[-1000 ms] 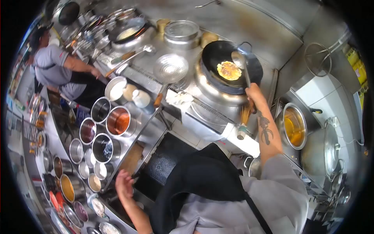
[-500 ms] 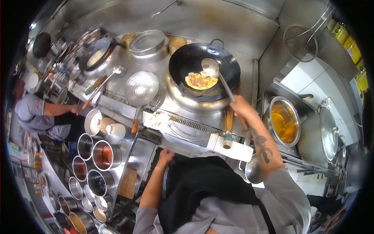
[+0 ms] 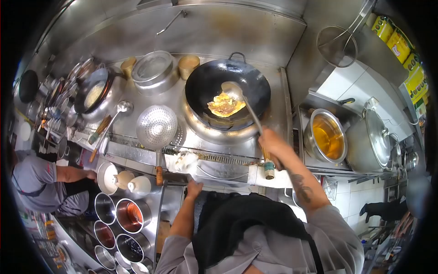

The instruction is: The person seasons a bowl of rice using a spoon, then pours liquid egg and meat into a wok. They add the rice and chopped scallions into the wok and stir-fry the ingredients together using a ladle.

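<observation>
A large black wok [image 3: 255, 86] sits on a round steel burner, with yellow and brown egg-like food [image 3: 226, 106] in it. My right hand [image 3: 275, 145] is closed round the handle of a metal ladle [image 3: 234, 90], whose bowl touches the far side of the food. My left hand [image 3: 194, 188] is closed at the front edge of the stove, beside a crumpled white cloth [image 3: 185, 162]; what its fingers hold, if anything, is too small to tell. Left of the wok lies a perforated strainer [image 3: 157, 127] with a wooden handle.
A bamboo brush [image 3: 269, 170] lies below the wok. At right stand a bowl of orange liquid [image 3: 326, 135] and a lidded pot [image 3: 370, 141]. Steel containers [image 3: 132, 214] and white-capped bottles [image 3: 139, 185] are at lower left. A co-worker [image 3: 39, 182] stands at far left.
The view has turned and shifted. My left hand has come from the containers at left up to the stove's edge. The ladle and food have moved within the wok, and the food looks more folded.
</observation>
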A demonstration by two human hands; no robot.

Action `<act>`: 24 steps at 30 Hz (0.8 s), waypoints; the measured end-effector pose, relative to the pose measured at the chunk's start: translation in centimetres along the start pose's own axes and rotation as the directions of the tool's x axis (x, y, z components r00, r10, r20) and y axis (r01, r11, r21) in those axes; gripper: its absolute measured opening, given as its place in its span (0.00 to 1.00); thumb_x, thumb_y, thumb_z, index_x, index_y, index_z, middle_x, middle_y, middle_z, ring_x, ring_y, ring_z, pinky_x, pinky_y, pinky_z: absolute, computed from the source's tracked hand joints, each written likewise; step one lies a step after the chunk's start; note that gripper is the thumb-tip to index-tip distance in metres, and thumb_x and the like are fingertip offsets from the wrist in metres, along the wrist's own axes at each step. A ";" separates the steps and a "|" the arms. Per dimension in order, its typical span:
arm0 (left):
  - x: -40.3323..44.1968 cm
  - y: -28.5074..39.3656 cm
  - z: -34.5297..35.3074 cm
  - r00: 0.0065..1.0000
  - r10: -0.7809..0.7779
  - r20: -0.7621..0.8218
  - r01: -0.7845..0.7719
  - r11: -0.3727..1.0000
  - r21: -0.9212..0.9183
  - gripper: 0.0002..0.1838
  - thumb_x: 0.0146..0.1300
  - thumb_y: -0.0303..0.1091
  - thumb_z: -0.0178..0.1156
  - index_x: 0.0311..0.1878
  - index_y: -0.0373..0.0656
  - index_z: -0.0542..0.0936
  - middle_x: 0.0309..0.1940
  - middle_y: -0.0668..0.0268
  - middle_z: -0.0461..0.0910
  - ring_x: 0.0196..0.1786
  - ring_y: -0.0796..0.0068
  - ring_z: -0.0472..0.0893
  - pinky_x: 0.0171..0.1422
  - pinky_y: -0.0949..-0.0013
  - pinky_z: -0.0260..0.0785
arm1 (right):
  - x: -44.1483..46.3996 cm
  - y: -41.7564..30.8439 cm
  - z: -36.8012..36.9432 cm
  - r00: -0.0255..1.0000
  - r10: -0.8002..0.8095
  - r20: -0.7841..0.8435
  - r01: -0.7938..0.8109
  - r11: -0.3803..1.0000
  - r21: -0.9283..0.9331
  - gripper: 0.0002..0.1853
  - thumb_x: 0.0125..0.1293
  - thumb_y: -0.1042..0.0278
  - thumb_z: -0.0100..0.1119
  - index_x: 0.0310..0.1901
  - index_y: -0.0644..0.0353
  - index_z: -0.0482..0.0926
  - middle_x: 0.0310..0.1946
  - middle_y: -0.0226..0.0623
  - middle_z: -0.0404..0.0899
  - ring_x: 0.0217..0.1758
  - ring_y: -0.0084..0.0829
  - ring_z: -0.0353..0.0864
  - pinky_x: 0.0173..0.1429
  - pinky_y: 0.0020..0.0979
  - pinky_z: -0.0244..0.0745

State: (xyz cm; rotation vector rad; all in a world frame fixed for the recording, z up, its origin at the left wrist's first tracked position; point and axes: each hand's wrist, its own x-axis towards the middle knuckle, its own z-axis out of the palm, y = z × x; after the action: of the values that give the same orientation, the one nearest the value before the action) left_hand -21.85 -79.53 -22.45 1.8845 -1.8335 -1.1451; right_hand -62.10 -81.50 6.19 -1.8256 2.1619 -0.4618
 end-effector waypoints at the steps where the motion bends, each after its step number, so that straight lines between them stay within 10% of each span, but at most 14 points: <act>1: -0.6 0.4 -0.8 0.998 0.053 0.027 -0.054 0.996 0.066 0.28 0.50 0.49 0.61 0.36 0.25 0.77 0.39 0.36 0.77 0.47 0.39 0.77 0.54 0.50 0.68 | -0.3 -1.3 0.2 0.997 0.057 0.050 -0.058 0.998 0.021 0.16 0.60 0.71 0.50 0.50 0.69 0.71 0.29 0.55 0.77 0.29 0.46 0.79 0.35 0.43 0.75; 3: -2.2 1.9 -2.0 0.979 0.194 -0.066 -0.191 0.981 0.039 0.24 0.49 0.47 0.62 0.30 0.28 0.77 0.31 0.38 0.78 0.41 0.40 0.78 0.50 0.50 0.70 | -1.3 -5.4 -1.0 0.975 0.157 0.157 -0.168 0.984 0.058 0.19 0.60 0.68 0.53 0.50 0.71 0.71 0.37 0.64 0.79 0.44 0.56 0.80 0.49 0.47 0.74; 9: -4.2 2.1 -3.1 0.967 0.252 -0.039 -0.255 0.961 -0.108 0.18 0.48 0.41 0.63 0.33 0.33 0.78 0.32 0.43 0.80 0.40 0.44 0.79 0.49 0.55 0.71 | -2.7 -5.2 -3.6 0.956 0.180 0.231 -0.191 0.981 0.029 0.21 0.61 0.69 0.49 0.55 0.69 0.68 0.39 0.60 0.80 0.44 0.53 0.81 0.48 0.50 0.75; 12: -4.8 3.3 -4.9 0.942 0.174 0.286 -0.174 0.984 -0.025 0.17 0.49 0.38 0.63 0.38 0.36 0.79 0.36 0.46 0.81 0.42 0.45 0.79 0.51 0.54 0.71 | -2.1 -6.6 -1.1 0.964 0.237 0.121 -0.231 0.971 -0.061 0.19 0.60 0.70 0.50 0.53 0.68 0.68 0.35 0.60 0.79 0.39 0.53 0.82 0.45 0.47 0.76; 24: -4.0 -0.5 -4.7 0.962 0.076 0.264 -0.146 0.955 0.257 0.15 0.52 0.39 0.62 0.38 0.38 0.81 0.36 0.46 0.81 0.41 0.44 0.80 0.49 0.50 0.72 | -2.4 -6.7 -3.6 0.954 0.217 0.209 -0.248 0.959 0.137 0.18 0.62 0.71 0.50 0.52 0.70 0.70 0.33 0.58 0.80 0.37 0.51 0.83 0.44 0.45 0.76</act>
State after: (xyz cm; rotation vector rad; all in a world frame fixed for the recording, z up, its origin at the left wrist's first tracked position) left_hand -17.81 -77.24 -18.37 1.8111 -2.3134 -1.1887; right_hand -57.17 -79.94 12.24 -1.4433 2.1053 -0.3781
